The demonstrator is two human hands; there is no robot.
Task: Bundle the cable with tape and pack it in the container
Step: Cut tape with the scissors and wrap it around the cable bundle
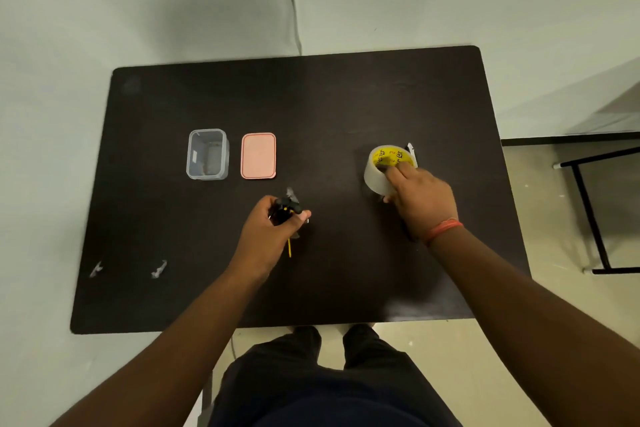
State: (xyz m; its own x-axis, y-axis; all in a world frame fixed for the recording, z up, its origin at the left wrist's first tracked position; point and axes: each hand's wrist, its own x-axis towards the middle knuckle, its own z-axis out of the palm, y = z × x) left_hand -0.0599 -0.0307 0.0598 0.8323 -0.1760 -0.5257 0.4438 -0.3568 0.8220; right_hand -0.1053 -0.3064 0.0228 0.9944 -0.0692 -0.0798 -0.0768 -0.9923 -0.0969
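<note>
My left hand [270, 229] is closed around a coiled black cable [285, 207] with a yellow strand hanging below the fist and a scrap of clear tape sticking up from it. My right hand [420, 199] grips the roll of clear tape [379, 172] with a yellow core, fingers hooked into the core and thumb under the rim, at the right of the dark table [311, 107]. The clear plastic container [207, 154] stands open at the left, and its pink lid [258, 156] lies flat beside it on the right.
Two crumpled scraps of tape [159, 269] [96, 269] lie near the table's front left edge. A small white and black object [411, 149] sits just behind the roll. A black metal frame [588, 204] stands on the floor to the right.
</note>
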